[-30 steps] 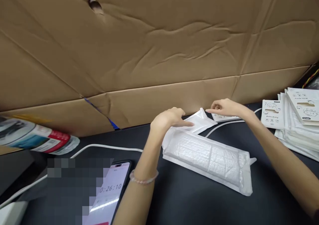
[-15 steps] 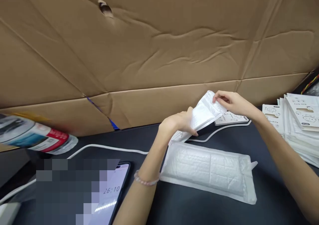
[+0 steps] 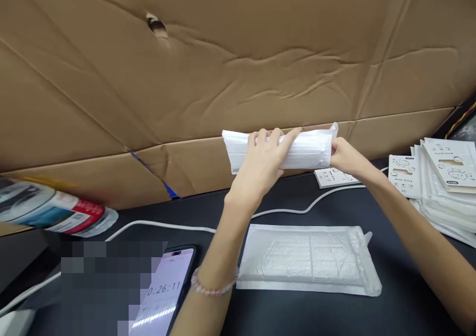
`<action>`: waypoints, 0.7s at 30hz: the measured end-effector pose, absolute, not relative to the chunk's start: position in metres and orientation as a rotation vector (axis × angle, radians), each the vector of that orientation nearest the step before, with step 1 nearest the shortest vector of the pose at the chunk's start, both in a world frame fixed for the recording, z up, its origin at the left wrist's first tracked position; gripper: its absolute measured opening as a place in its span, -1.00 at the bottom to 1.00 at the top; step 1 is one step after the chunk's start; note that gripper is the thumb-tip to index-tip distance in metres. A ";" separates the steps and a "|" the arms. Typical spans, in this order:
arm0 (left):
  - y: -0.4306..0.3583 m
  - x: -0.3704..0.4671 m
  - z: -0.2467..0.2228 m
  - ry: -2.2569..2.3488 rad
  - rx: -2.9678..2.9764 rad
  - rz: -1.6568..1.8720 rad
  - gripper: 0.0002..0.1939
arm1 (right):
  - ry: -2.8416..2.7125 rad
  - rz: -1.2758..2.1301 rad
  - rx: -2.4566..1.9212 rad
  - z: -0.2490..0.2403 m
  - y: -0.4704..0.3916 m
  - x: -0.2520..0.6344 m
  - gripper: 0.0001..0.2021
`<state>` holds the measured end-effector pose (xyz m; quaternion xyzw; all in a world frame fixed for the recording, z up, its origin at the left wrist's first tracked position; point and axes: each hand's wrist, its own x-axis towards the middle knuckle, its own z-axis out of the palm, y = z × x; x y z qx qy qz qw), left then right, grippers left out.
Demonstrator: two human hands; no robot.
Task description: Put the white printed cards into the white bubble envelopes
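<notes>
Nearest me, a flat packet (image 3: 308, 259) lay lengthwise from left to right on the surface (image 3: 282, 316). Beyond it, my left hand's (image 3: 258, 170) fingers grasped a raised white packet (image 3: 310, 150) crosswise near its middle; my right hand (image 3: 347, 157) met its right end, fingers too hidden to tell their grip.

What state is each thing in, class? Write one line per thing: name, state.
Left hand: closed on raised packet
Right hand: at its end, fingers partly hidden
Raised packet: held above desk
Lower packet: lying flat
Smartphone: screen lit, showing digits
White cable: loosely curved
Cardboard: creased, holed
Stacked packets: unevenly overlapping
</notes>
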<state>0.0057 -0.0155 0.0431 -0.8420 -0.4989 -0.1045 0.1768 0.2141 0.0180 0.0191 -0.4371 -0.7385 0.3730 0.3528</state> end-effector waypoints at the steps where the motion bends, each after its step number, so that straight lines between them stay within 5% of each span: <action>1: -0.017 0.008 0.044 -1.397 -2.368 -0.300 -0.16 | -1.885 1.006 -1.090 0.019 0.018 0.213 -0.80; 5: -0.024 0.012 0.049 -1.376 -2.359 -0.332 -0.17 | -1.885 1.183 -0.983 0.023 0.014 0.212 -0.74; 21: -0.010 -0.022 0.053 -1.652 -2.562 -0.389 -0.20 | -1.642 0.914 -1.084 0.045 0.009 0.235 -0.81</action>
